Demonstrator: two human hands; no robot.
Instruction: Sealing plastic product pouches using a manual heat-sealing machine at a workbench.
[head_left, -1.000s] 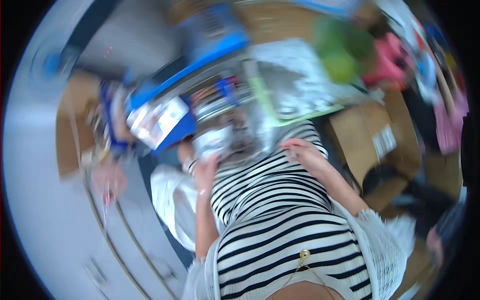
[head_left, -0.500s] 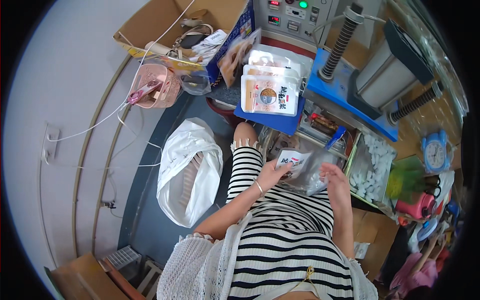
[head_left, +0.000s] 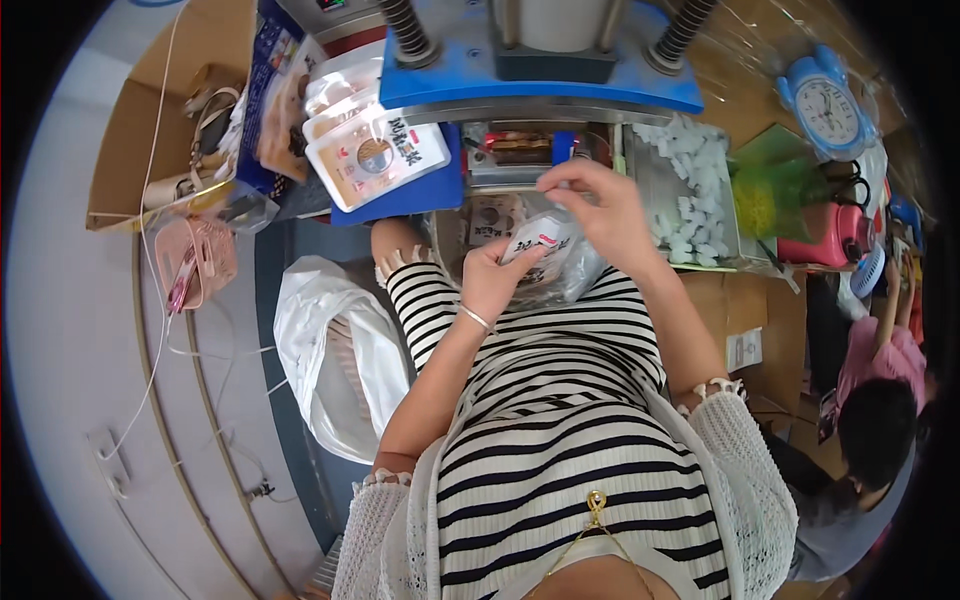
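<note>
My left hand [head_left: 490,285] is closed on a white printed pouch [head_left: 545,235], tilted above my lap. My right hand [head_left: 605,210] is raised just beyond the pouch's upper part, its fingers bent toward the thumb in a pinch. Whatever lies between those fingertips, if anything, is too small to make out. A clear plastic bag [head_left: 580,270] lies under and beside the pouch, and another printed pouch [head_left: 495,215] shows in it behind my left hand.
A blue press [head_left: 545,85] with spring posts stands ahead. Overlapping pouches [head_left: 375,155] rest on a blue board [head_left: 445,185] at left. White plastic pieces [head_left: 690,190] fill a tray at right, near a blue clock [head_left: 825,105]. A white bag [head_left: 335,350] stands lower left; another person [head_left: 870,430] is at far right.
The view has swung to the right, so the press now sits straight ahead. My right hand has moved from beside the pouch to its upper end, fingers drawn together; my left hand still holds the pouch.
</note>
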